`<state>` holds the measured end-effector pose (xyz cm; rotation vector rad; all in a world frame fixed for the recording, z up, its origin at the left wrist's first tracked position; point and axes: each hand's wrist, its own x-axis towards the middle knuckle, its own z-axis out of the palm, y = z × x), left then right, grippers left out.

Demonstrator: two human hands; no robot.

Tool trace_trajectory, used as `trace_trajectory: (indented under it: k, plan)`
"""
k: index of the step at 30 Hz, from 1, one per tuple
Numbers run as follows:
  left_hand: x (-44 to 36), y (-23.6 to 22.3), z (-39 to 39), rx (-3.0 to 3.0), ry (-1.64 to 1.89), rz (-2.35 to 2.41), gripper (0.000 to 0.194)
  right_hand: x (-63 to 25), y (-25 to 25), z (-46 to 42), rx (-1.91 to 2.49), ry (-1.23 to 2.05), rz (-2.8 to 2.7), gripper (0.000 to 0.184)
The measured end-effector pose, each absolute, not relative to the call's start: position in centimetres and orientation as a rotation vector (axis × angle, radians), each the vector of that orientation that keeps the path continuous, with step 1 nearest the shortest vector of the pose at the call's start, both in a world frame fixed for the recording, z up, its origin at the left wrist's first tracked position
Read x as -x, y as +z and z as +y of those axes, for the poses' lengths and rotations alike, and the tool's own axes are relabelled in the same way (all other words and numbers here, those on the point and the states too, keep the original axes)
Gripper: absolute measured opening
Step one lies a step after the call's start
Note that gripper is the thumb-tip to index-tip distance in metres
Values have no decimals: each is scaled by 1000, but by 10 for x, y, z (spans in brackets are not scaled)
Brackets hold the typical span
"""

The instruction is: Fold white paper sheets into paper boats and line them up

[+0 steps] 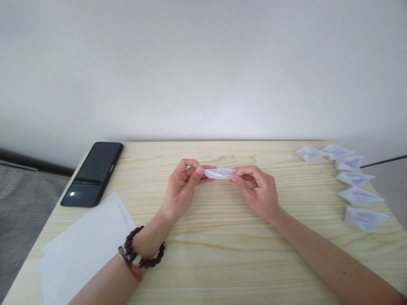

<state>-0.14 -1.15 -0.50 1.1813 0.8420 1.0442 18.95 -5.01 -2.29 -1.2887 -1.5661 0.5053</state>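
Note:
A small folded white paper boat point(220, 173) is held level over the middle of the wooden table. My left hand point(184, 182) pinches its left end between thumb and fingers. At the opposite end, the thumb and forefinger of my right hand point(259, 188) grip the other tip. The boat's upper edge looks slightly parted, with a small peak in the middle. Parts of both ends are hidden behind the fingers.
Several finished paper boats point(360, 195) stand in a curved row along the table's right side. A black phone point(95, 173) lies at the back left, beside white paper sheets point(85, 245) partly under my left forearm. A white wall point(203, 76) borders the table point(222, 262) behind.

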Motion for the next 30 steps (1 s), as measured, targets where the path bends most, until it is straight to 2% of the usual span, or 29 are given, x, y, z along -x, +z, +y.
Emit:
trace_trajectory:
  k: [5,9,13,16,25,30]
  plan:
    - [4,-7,-13,-1349,1030,796,17,-187,-19,-52,1264,408,-1622,7]
    - [7,-14,-12,-1603,976,744,28,-188,-20,-52,1194,311,-1749,4]
    - [9,-16,-11,-1913,931,832,6,-189,-23,-52,1152,274,-1867,5]
    - [9,-17,-11,-2006,992,903,5,-190,-24,-52,1129,266,-1925,5]
    - [7,-10,-10,-1712,969,962,5,-189,-23,-51,1134,249,-1826,4]
    - [4,-8,-14,-1566,926,1049,8,-187,-23,-51,1258,472,-1626,11]
